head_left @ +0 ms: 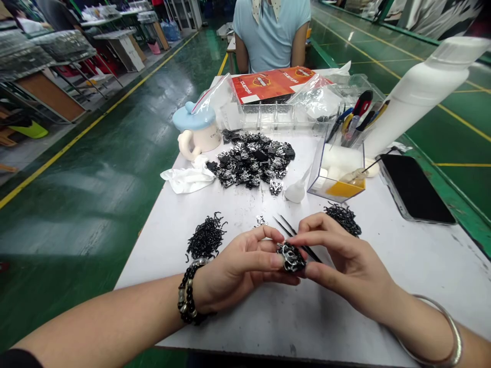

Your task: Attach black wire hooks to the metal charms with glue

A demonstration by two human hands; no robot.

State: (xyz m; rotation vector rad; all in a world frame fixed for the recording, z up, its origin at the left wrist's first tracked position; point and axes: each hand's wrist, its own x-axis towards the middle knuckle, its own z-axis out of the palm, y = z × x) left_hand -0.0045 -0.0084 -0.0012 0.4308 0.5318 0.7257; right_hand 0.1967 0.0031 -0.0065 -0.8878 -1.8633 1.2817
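Under hands (240,258) — white table (238,204); green floor (111,194); benches (51,94), perhaps loaded.

The fingers (326,240) of the left hand (238,263) and right hand (356,266) hold a black-and-silver piece (291,257) above the white counter (268,327), near black tweezers (313,254).

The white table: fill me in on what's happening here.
A person holds a small black-and-silver piece in the left hand, while the right hand has its thumb and fingers on it too. Black tweezers show just behind it. Farther back on the table lies a heap of black-and-silver parts, with a pile of thin black pieces beyond the left wrist.
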